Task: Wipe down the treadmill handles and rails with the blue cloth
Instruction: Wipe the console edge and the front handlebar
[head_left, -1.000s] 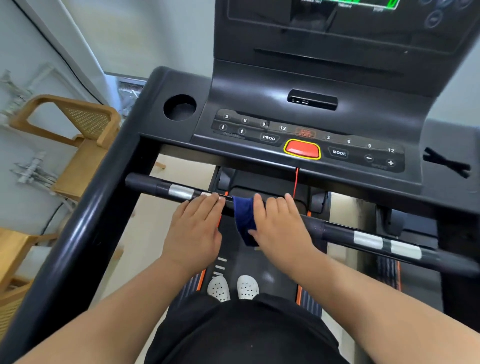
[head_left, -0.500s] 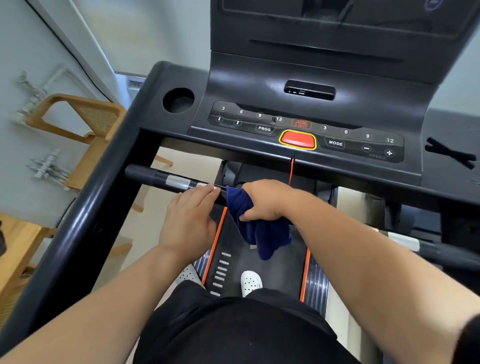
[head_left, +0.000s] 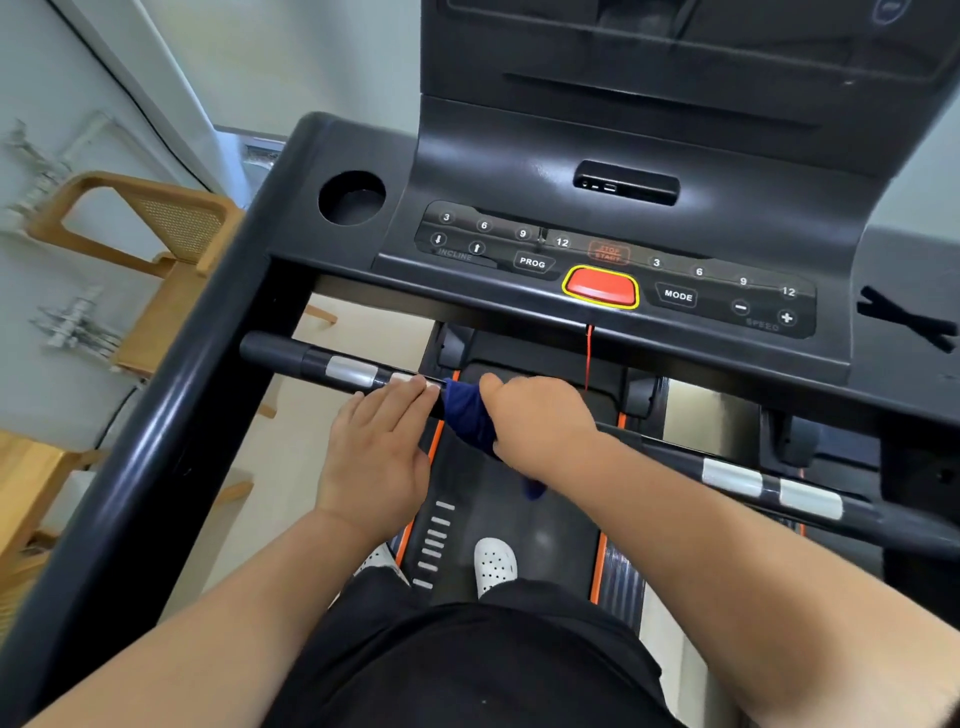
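A black cross handlebar (head_left: 291, 358) with silver sensor strips spans the treadmill below the console. My right hand (head_left: 540, 426) is closed around the bar with the dark blue cloth (head_left: 467, 415) wrapped under its fingers; a tail of cloth hangs down below the wrist. Just left of the cloth, my left hand (head_left: 379, 457) lies flat over the bar, fingertips touching a silver strip, holding nothing. The thick black left side rail (head_left: 171, 436) runs diagonally down the left. The bar's right part with two silver strips (head_left: 769, 488) is bare.
The console (head_left: 613, 249) with buttons, a red stop key (head_left: 600, 288) and its red cord sits above the bar. A round cup holder (head_left: 352, 197) is at its left. My white shoes (head_left: 493, 566) stand on the belt. Wooden chairs (head_left: 150, 291) stand left of the treadmill.
My right hand turned from flat on the bar to a grip around it with the cloth, staying near the left hand. The cloth's hanging tail is shorter now. The left hand barely moved.
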